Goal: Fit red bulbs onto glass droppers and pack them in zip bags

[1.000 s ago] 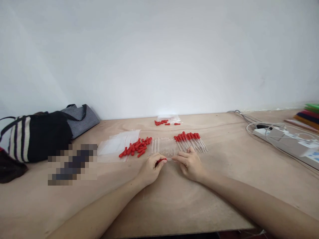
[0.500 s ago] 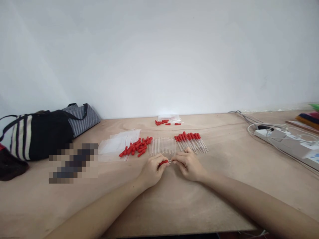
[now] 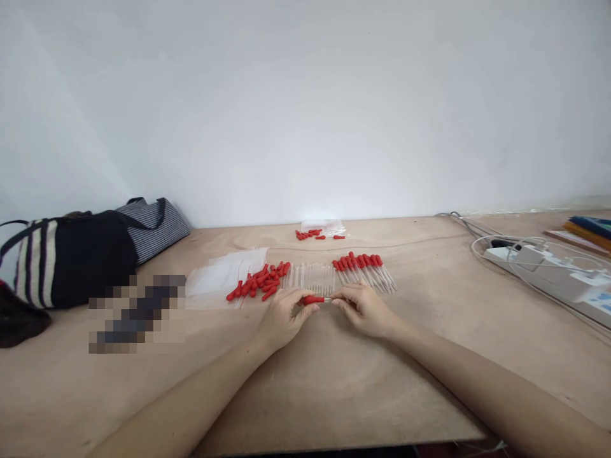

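Between my two hands, a red rubber dropper bulb (image 3: pixel 314 299) sits end-on against a clear glass tube (image 3: pixel 327 300). The fingers of my left hand (image 3: pixel 285 316) are closed on the bulb. My right hand (image 3: pixel 365 310) pinches the tube, whose far part is hidden in the fingers. Just beyond the hands lies a row of bare glass tubes (image 3: pixel 311 277). Several droppers with red bulbs (image 3: pixel 366 264) on them lie side by side to the right of that row. A heap of loose red bulbs (image 3: pixel 258 282) is at its left, partly on clear plastic bags (image 3: pixel 210 283).
More red bulbs (image 3: pixel 309 235) and a small plastic bag lie near the wall. At the left are a black bag with white stripes (image 3: pixel 90 254) and a pixelated dark object (image 3: pixel 140 315). A power strip with cables (image 3: pixel 548 273) and coloured items (image 3: pixel 589 229) are at the right.
Both hands have moved slightly forward. My left fingers have loosened a little, so more of the red bulb shows. The bulb and tube are still held together.
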A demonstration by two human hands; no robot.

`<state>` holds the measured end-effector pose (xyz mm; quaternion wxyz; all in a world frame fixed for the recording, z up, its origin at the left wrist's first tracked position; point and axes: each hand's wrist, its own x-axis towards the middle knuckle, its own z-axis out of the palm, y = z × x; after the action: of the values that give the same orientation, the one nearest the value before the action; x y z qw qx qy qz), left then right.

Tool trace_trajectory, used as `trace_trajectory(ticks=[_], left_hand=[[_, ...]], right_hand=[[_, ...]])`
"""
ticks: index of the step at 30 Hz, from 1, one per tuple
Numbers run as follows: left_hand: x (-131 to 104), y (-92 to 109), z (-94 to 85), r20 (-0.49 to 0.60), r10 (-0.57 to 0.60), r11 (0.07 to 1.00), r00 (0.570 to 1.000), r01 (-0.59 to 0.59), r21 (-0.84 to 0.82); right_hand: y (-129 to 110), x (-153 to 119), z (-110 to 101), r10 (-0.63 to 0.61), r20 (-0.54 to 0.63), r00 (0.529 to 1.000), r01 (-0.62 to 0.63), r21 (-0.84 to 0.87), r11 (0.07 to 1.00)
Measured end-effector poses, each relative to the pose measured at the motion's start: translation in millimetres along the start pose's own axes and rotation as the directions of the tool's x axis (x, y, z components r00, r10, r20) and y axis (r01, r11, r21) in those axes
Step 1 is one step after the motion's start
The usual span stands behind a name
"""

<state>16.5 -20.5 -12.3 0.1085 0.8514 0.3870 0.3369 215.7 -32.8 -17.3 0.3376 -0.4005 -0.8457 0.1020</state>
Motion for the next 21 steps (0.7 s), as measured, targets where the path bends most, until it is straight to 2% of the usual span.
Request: trace_trajectory(ticks=[8,12,14,17,19,21], left_hand=[[-0.7,1.8,4.1,-0.078,0.1,0.99,0.992,-0.092,0.106],[-0.6,1.2,7.0,-0.101,0.078,0.992,0.992,-0.067,0.107],[0.3,0.4,6.3,-0.077,0.049,0.995,0.996,-0.042,0.089],[3.5,-3.1,-0.5,0.016,0.053,0.994,0.998,-0.054,0.092],[6.5,-8.4,-9.2,0.048,0.05,0.986,0.998,-0.057,0.155],[9.4,-16.3,-20.3,0.024,0.003,0.969,1.0,-0.009,0.245]], right_hand=[[-3.4,-2.7,3.3,0.0,-0.024,1.0,0.0,0.002,1.0],[-4.1,-1.1,4.1,0.003,-0.02,1.0,-0.003,0.008,1.0],[-3.1,0.5,2.6,-0.007,0.005,1.0,0.006,0.026,1.0],[1.9,2.8,-1.8,-0.012,0.041,0.999,0.012,0.014,1.0],[8.5,4.5,-5.2,0.058,0.0,0.998,-0.058,-0.048,0.997],[16.7,7.5,-7.8,0.199,-0.088,0.976,-0.207,-0.095,0.974]])
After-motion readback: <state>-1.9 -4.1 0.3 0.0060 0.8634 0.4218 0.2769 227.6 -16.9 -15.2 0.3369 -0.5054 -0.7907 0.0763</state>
